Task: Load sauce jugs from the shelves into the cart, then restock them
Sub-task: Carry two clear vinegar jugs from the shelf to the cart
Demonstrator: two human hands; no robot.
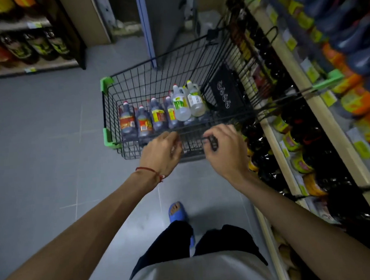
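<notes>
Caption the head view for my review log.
Left hand and right hand grip the near rim of a wire cart holding dark and clear sauce jugs beside stocked shelves.

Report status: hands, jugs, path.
Right hand grips cart handle; left hand at its rim, grip unclear. Dark and clear jugs in cart. Shelf close along cart's right side.

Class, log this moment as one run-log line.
left grip: holds cart rear rim | right grip: grips handle | cart load: dark jugs, clear jugs

The left hand [161, 155] hides its fingertips; shelf bottles [352, 49] blur, jug labels [157, 116] unreadable.
</notes>
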